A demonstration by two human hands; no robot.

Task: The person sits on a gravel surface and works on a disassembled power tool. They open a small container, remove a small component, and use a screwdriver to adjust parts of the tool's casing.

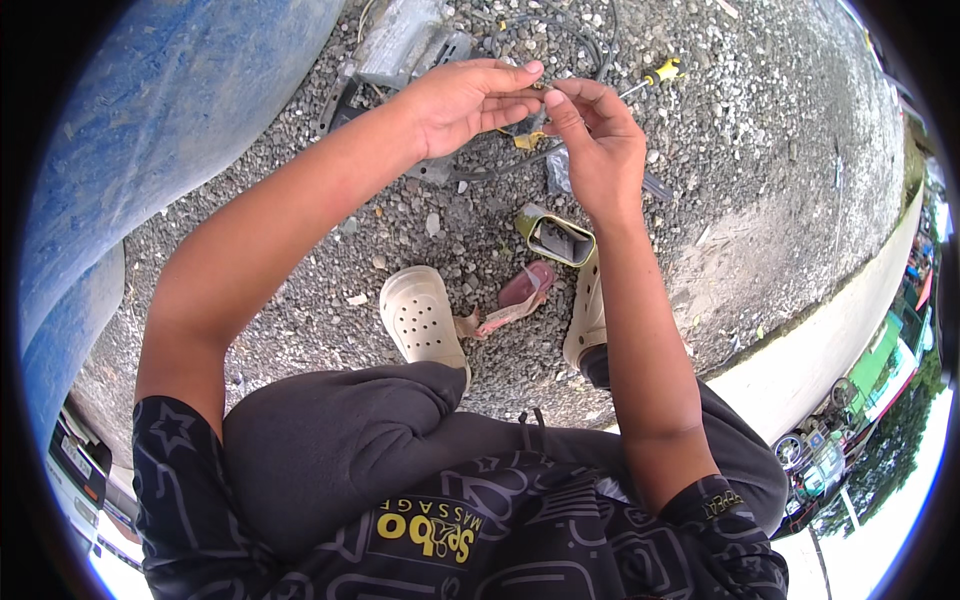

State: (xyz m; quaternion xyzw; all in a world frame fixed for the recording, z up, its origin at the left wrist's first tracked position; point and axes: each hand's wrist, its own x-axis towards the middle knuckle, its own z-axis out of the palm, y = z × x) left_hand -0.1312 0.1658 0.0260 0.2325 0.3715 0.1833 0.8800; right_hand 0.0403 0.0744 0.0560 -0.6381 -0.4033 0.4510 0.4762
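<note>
1. We had the blue container (pixel 190 110) bounding the left and the pale kerb (pixel 810 365) curving along the right; the wider room was the gravel (pixel 770 160) between the right hand (pixel 605 135) and that kerb.
2. Nearer us, the left clog (pixel 420 310), the right clog (pixel 586 320) and the open tin (pixel 527 224) narrowed the space below the hands.
3. The screwdriver (pixel 663 72) lay on the gravel just beyond the right hand, its long axis slanting, yellow handle to the upper right, shaft toward our fingers.
4. The cable (pixel 490 176) looped under and beyond both hands, near the grey metal unit (pixel 400 45).
5. Our left hand (pixel 465 105) had its fingers nearly straight, a narrow gap between thumb and fingers.
6. Our right hand was curled, thumb near its forefinger, its tips meeting the left fingertips; we could not tell whether it pinched anything small.
</note>
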